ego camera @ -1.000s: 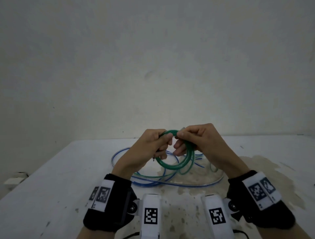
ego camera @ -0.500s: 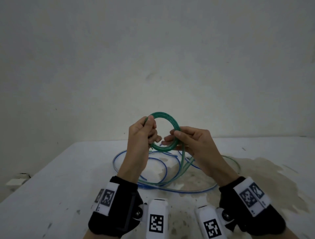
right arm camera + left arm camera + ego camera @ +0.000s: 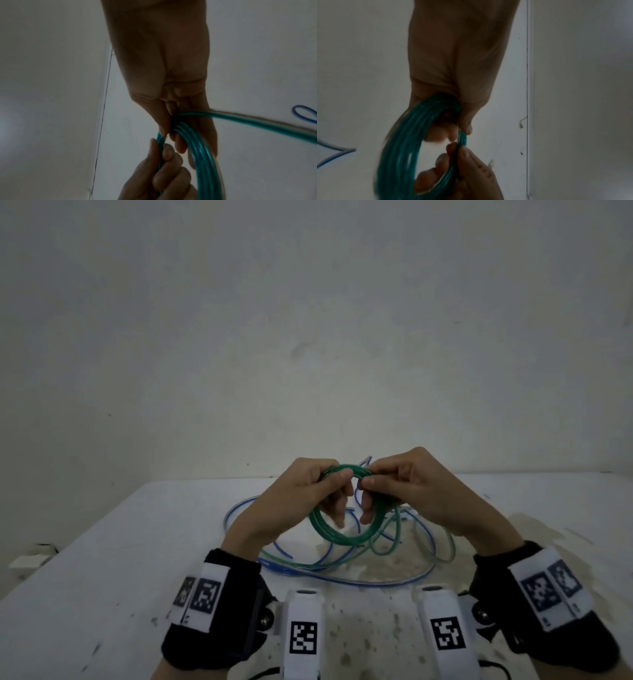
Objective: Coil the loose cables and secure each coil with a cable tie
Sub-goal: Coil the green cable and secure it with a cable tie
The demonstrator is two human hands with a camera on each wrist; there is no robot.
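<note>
A green cable coil [image 3: 337,534] of several turns hangs between both hands above the white table [image 3: 102,559]. My left hand [image 3: 320,487] grips the coil's top left, thumb over the strands. My right hand [image 3: 380,486] pinches the coil's top right. The green coil [image 3: 399,148] runs out of my left fist in the left wrist view, and the green coil [image 3: 193,142] passes under my right fingers in the right wrist view. A loose green tail [image 3: 394,542] trails down to the table. A blue cable [image 3: 342,577] lies in loose loops on the table beneath. No cable tie shows.
A plain wall [image 3: 308,337] stands behind the table. The table's surface is stained brown [image 3: 394,570] in front of my wrists. A small white object [image 3: 30,559] sits past the table's left edge.
Both hands came down and together from a raised, turned hold. The green coil now hangs lower and larger, with another turn laid on and less loose cable on the table.
</note>
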